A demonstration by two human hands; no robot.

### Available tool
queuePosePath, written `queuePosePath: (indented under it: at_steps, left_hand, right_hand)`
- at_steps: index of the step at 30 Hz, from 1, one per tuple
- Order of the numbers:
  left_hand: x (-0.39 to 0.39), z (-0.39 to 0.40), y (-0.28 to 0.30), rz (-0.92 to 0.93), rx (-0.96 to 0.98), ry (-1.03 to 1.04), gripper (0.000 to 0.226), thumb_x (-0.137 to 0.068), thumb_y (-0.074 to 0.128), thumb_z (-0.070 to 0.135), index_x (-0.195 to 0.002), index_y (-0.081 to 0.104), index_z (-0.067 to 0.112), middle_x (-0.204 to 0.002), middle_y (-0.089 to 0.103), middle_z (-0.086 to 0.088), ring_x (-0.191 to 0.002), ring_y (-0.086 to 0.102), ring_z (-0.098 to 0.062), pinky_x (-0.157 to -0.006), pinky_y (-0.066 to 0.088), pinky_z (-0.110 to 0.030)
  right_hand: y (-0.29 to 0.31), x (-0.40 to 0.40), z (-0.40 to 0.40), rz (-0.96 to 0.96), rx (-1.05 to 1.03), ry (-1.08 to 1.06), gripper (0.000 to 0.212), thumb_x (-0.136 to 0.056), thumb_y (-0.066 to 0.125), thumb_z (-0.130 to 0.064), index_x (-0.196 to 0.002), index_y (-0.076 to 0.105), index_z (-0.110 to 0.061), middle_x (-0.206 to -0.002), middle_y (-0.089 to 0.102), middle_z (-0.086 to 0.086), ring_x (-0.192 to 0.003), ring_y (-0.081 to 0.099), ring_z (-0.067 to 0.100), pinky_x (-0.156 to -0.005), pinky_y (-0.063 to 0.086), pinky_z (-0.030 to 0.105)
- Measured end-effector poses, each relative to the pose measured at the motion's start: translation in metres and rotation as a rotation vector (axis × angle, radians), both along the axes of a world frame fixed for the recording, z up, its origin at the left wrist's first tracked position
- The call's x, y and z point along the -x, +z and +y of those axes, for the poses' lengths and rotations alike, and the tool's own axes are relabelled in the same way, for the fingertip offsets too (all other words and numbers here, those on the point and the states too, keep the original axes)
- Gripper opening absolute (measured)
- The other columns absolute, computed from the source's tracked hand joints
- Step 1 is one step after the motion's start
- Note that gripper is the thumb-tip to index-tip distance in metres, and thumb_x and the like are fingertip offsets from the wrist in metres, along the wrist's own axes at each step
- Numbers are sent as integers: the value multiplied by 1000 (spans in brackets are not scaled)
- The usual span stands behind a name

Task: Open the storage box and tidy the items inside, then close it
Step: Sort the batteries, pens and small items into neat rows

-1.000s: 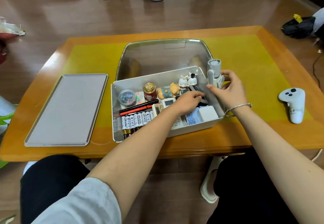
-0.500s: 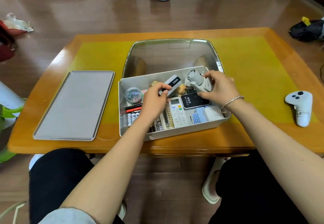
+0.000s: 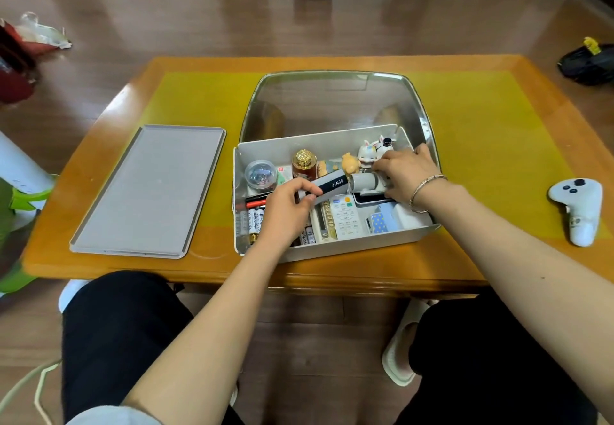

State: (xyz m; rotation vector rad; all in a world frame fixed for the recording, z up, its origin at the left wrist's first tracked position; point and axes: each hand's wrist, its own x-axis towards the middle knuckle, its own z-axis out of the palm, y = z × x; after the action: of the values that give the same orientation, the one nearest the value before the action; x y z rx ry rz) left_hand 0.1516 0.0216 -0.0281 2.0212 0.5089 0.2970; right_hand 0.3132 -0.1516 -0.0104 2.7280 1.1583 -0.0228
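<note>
An open white storage box [image 3: 332, 139] stands on the table with its clear lid [image 3: 332, 99] tipped back behind it. My left hand [image 3: 289, 212] grips a black and white "BENTE" box [image 3: 332, 184] over the middle of the storage box. My right hand [image 3: 403, 172] holds a small grey handheld fan [image 3: 363, 181] lying on its side, above a black phone [image 3: 368, 199]. Inside are also batteries [image 3: 254, 218], a jar of clips [image 3: 261, 174], a gold-capped bottle [image 3: 304, 165], figurines [image 3: 368, 152], a remote [image 3: 345, 218] and a blue card box [image 3: 380, 223].
A grey tray [image 3: 149, 192] lies flat on the yellow mat left of the box. A white game controller [image 3: 578, 205] rests at the table's right. The table's near edge runs just in front of the box; my knees are below it.
My right hand has tipped the fan from upright onto its side, lowering it into the box. My left hand picked up the black and white box and moved it toward the fan.
</note>
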Motion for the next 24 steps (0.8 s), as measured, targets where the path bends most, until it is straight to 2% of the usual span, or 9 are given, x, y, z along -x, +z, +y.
queuePosePath:
  at_steps: [4,8,11,13,16,18,20,22,24]
  left_hand:
    - [-2,1,-1,-6,5,-19,27,-92,58,6,-77,57,28,-108,61,4,-94,54,-8,-55,42,-4]
    - [-7,-3,-1,-31,-25,-16,31,-90,59,4,-73,53,29,-99,60,7,-89,53,-5,-55,43,-6]
    - [-13,-7,1,-45,-31,-52,32,-89,60,2,-71,53,27,-93,63,5,-92,60,-13,-65,50,-17]
    - [-20,-10,3,-37,-46,-75,31,-88,61,0,-71,55,25,-90,64,3,-91,61,-13,-70,52,-23]
    - [-31,-18,7,-46,-72,-122,35,-86,63,-1,-66,46,21,-72,54,7,-68,55,6,-61,45,-20]
    - [-37,-24,9,-45,-94,-159,40,-85,67,4,-65,36,21,-68,47,5,-61,46,-4,-58,38,-25]
    - [-43,-28,8,-58,-111,-175,43,-83,70,11,-66,32,23,-70,46,3,-65,42,-15,-60,37,-30]
    - [-47,-30,8,-67,-110,-184,39,-82,73,14,-73,36,26,-79,52,5,-73,49,-16,-66,42,-32]
    - [-50,-29,5,-29,-138,-226,37,-81,74,15,-98,44,28,-100,56,6,-92,54,-13,-80,47,-30]
  right_hand:
    - [-1,-1,0,-2,-5,5,43,-79,62,-14,-120,58,-28,-114,59,-2,-106,54,25,-91,29,41]
    - [2,-3,-4,60,-64,-8,51,-80,60,-9,-128,53,-26,-126,53,2,-118,47,26,-91,29,39]
    - [12,-3,-9,103,-179,-12,47,-86,60,-16,-131,51,-25,-133,52,1,-125,44,24,-98,31,39]
    - [19,0,-13,164,-306,26,42,-89,60,-25,-130,54,-25,-131,56,0,-119,49,22,-98,36,38]
    - [26,9,-14,275,-375,93,40,-87,64,-32,-125,59,-25,-123,62,-1,-100,57,17,-87,40,29]
    - [25,10,-15,268,-362,90,38,-85,67,-30,-121,63,-21,-119,65,0,-104,59,21,-88,42,30]
    - [23,9,-18,281,-389,52,33,-82,70,-25,-114,67,-16,-109,69,4,-101,61,25,-84,44,31]
    - [22,8,-24,285,-396,8,29,-80,72,-24,-108,70,-15,-102,71,6,-94,63,27,-80,46,31]
    - [22,5,-29,254,-363,-19,29,-80,72,-25,-108,69,-17,-103,70,5,-95,63,27,-82,49,34]
